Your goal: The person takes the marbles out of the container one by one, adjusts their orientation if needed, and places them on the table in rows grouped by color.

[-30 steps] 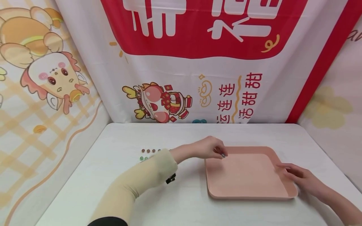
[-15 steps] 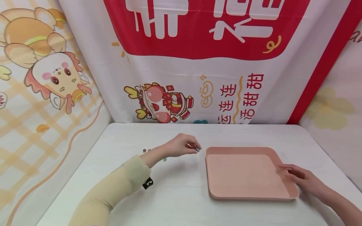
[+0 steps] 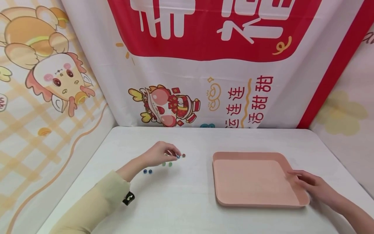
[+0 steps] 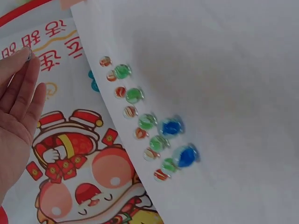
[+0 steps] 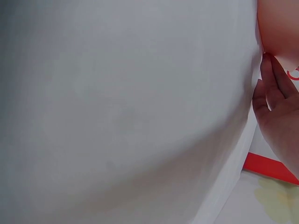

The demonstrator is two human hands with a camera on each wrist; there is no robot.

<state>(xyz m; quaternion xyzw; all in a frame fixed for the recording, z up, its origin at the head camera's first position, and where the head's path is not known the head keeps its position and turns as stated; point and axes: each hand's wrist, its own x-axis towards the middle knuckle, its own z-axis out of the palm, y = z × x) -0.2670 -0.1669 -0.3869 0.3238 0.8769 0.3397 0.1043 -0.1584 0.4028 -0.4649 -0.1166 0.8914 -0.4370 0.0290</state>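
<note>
Near the marble rows, my left hand (image 3: pixel 160 154) pinches a small blue marble (image 3: pixel 178 157) between thumb and fingertips, raised over the white table. In the left wrist view that hand (image 4: pixel 18 98) shows at the left edge, with only a glint of the marble at its fingertips. Orange-swirled marbles (image 4: pixel 130 111) lie in a row beside a row of green marbles (image 4: pixel 134 95). Two blue marbles (image 4: pixel 188 155) start a third row. At the right, my right hand (image 3: pixel 314 183) rests its extended fingers on the right rim of a shallow pink tray (image 3: pixel 260 205).
The white table (image 3: pixel 187 211) is bounded at the back by a printed cloth (image 3: pixel 216 94) and by patterned cloths at both sides. A black band (image 3: pixel 128 198) sits below the left sleeve (image 3: pixel 108 191).
My left hand has moved left from over the tray's left edge to the marble rows, a marble in its fingertips throughout. The right hand and tray have stayed in place.
</note>
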